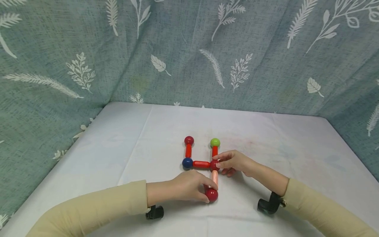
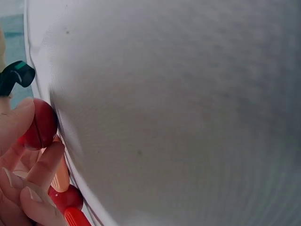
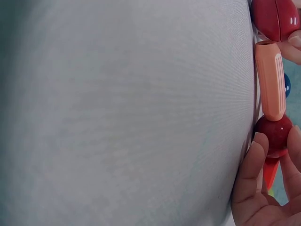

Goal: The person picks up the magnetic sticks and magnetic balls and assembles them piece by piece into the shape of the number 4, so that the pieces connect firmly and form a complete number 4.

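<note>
My left hand pinches a red ball between thumb and fingers at the near end of a pale orange rod. In the right wrist view, that ball sits right at the end of the orange rod. My right hand grips another red ball at the rod's far end. From this ball a red rod runs left to a blue ball, and another red rod leads back to a green ball.
A further red rod joins the blue ball to a red ball at the back left. The pieces lie on a white cloth-covered table. A green leaf-patterned curtain hangs behind it. Each wrist wears a black camera.
</note>
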### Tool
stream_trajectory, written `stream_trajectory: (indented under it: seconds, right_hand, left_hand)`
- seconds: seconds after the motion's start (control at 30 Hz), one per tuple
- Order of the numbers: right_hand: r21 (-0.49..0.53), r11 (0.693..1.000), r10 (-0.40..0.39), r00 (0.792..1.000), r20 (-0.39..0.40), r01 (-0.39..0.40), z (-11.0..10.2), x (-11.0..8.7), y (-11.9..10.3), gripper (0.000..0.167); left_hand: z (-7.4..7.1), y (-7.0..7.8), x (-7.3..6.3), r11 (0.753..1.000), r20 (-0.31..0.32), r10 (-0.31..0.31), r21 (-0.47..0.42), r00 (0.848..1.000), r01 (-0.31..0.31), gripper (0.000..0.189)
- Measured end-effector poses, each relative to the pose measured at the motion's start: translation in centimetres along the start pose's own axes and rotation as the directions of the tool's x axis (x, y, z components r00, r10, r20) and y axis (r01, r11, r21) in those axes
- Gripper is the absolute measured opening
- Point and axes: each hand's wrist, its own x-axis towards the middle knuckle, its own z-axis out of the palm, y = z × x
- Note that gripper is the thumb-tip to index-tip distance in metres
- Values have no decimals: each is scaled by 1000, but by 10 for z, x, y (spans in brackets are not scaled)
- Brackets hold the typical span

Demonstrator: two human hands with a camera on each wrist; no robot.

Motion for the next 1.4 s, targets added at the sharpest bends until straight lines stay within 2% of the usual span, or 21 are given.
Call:
stream_trajectory:
  seconds: [0.1, 0.23, 0.43, 0.63, 0.83, 0.97, 1.1, 1.23, 1.4]
  right_hand:
    - [-2, 1000, 9, 1000, -3, -9, 0, 1, 0, 37]
    - [1, 1000, 15, 1000, -5, -15, 0, 1, 0, 37]
    - [-2, 1000, 15, 1000, -1, -15, 0, 1, 0, 37]
    - [-6, 1000, 11, 1000, 1, -11, -1, 1, 0, 37]
    - [-8, 1000, 8, 1000, 6, -8, -1, 1, 0, 37]
    - [-15, 1000, 17, 1000, -1, -17, -1, 2, -1, 37]
    - [-19, 1000, 22, 1000, -7, -22, -1, 2, -1, 38]
    - [-17, 1000, 23, 1000, -8, -23, -1, 2, -1, 37]
    - [-12, 1000, 25, 1000, -3, -25, -1, 2, -1, 37]
  left_hand:
    - [1, 0, 1, 1000, -1, -5, -2, 1000, 5, 37]
    - [2, 0, 0, 998, -9, -32, -49, 999, 31, 37]
    - [1, 2, 0, 986, -12, -125, -115, 992, 123, 32]
    - [4, 5, 1, 965, -23, -219, -153, 976, 213, 30]
    - [7, 9, 2, 948, -24, -239, -221, 971, 228, 35]
    - [8, 11, 2, 956, -35, -233, -191, 972, 222, 38]
    - [10, 14, 4, 964, -45, -249, -105, 967, 243, 40]
    - [11, 17, 6, 956, -39, -292, -19, 956, 291, 43]
    - [13, 20, 7, 941, -14, -337, 18, 942, 337, 46]
